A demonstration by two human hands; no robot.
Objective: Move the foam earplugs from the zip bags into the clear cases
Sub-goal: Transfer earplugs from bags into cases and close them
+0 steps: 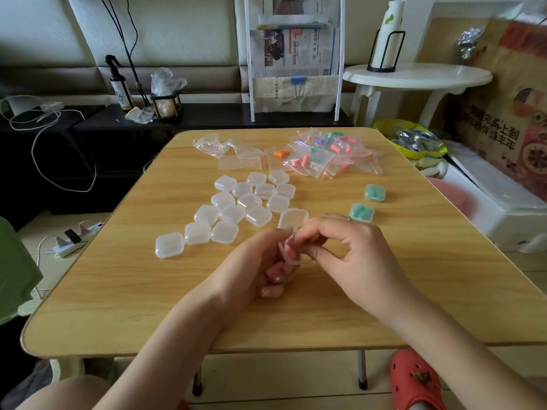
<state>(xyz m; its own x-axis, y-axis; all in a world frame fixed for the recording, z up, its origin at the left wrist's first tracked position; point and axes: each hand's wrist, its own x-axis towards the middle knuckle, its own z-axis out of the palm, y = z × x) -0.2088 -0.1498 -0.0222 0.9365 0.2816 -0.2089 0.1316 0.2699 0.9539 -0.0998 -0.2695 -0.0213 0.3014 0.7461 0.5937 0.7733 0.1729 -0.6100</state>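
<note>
Hands met above the near wooden surface [118, 291]: left hand [254, 270] gripped an open clear plastic case [291, 221], right-hand fingers [307, 232] pinched a pink foam earplug [291, 253] at it. Filled zip bags [328, 155] lay far right.

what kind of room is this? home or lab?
Most likely a home living room, not a lab: a small wooden folding table serves as the bench, with a newspaper rack behind, a spray bottle on a dark low cabinet, and a white side table.
</note>
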